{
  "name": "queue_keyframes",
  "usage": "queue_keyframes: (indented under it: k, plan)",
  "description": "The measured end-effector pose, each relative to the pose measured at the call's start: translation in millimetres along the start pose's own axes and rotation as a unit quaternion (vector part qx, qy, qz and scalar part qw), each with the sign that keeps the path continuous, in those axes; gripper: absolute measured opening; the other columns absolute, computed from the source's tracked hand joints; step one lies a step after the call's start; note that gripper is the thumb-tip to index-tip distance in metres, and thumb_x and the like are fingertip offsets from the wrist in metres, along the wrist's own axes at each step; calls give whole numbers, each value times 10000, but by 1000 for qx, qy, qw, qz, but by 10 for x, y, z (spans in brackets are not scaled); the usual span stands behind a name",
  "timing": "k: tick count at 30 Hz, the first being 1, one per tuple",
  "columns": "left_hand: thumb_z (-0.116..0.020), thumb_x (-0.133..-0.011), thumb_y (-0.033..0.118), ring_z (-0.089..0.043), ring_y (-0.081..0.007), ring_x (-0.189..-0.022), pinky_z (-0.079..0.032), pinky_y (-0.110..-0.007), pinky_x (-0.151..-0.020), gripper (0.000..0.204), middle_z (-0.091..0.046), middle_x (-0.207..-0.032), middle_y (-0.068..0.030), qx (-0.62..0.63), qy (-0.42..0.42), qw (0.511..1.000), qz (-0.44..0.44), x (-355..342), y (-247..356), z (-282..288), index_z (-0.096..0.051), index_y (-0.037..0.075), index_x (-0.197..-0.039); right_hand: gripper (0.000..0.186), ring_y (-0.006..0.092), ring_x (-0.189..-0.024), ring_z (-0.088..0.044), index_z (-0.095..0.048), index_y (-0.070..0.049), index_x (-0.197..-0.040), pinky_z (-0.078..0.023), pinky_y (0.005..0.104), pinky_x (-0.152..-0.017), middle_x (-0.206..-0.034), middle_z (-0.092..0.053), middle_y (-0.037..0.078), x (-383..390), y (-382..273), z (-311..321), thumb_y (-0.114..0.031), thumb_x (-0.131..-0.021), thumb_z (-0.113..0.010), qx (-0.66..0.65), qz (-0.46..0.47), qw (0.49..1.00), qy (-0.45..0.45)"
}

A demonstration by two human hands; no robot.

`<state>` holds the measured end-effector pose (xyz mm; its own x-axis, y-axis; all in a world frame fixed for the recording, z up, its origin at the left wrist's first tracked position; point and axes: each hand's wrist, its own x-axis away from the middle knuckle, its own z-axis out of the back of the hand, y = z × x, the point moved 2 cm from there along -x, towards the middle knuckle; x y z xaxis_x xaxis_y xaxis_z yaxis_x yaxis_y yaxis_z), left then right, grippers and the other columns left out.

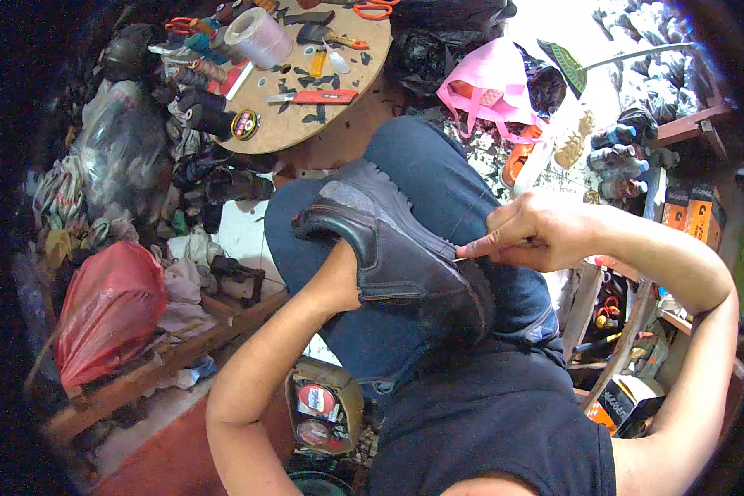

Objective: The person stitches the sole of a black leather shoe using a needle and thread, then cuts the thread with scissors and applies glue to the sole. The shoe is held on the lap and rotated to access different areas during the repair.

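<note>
A black leather shoe point(413, 264) with a thick dark sole lies on its side across my thighs, its grey heel end toward the far left. My left hand point(344, 279) reaches into the shoe's opening; its fingers are hidden inside. At the seam between upper and sole, my right hand point(531, 233) is closed, its index finger stretched along to the shoe. A thin pointed tool point(458, 259) shows as a pale tip under that finger and touches the seam. The rest of this tool is mostly covered by my fingers.
A round wooden table point(364, 58) beyond my knees bears a thread cone point(259, 38), a red-handled knife point(314, 97) and dark scraps. A red plastic bag point(112, 310) is at left. Pink bag point(492, 83), bottles point(620, 161) and a wooden rack point(628, 331) stand at right.
</note>
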<state>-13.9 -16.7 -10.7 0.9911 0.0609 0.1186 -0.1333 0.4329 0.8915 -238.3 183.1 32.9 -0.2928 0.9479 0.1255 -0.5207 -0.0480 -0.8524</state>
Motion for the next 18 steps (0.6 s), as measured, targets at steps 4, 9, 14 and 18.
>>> queue_keyframes:
  k: [4, 9, 14, 18]
  plan:
    - [-892, -777, 306, -491, -377, -1421, -319, -484, -1227, 844, -549, -1482, -221, -22, -11, 1000, 6, -27, -103, -56, -517, 3, -1471, 430, 341, -709, -667, -746, -167, -1312, -533, 464, -664, -737, -633, 142, 7, 33, -48, -49, -904, -680, -4, 31, 999, 37]
    - [-890, -789, 291, -526, -361, -1381, -339, -464, -1215, 813, -573, -1451, -206, -10, -12, 1000, 26, -55, -138, -123, -527, -4, -1454, 240, 389, -756, -748, -803, -73, -1034, -602, 502, -646, -775, -723, 200, -181, -262, 134, -121, -830, -687, 212, -22, 974, -74]
    - [-877, -805, 269, -568, -345, -1312, -370, -457, -1187, 728, -611, -1383, -191, 2, -31, 997, 74, -73, -54, -162, -560, -4, -1402, 130, 387, -810, -772, -754, 7, -798, -634, 481, -684, -784, -735, 232, -353, -519, 84, -110, -787, -699, 303, -26, 946, -114]
    - [-875, -806, 258, -575, -325, -1304, -388, -449, -1175, 690, -622, -1369, -185, 19, 17, 999, 48, -83, -6, -146, -583, -1, -1375, 123, 383, -786, -767, -727, -5, -842, -626, 490, -654, -779, -734, 215, -351, -532, 21, -117, -798, -699, 304, -3, 949, -84]
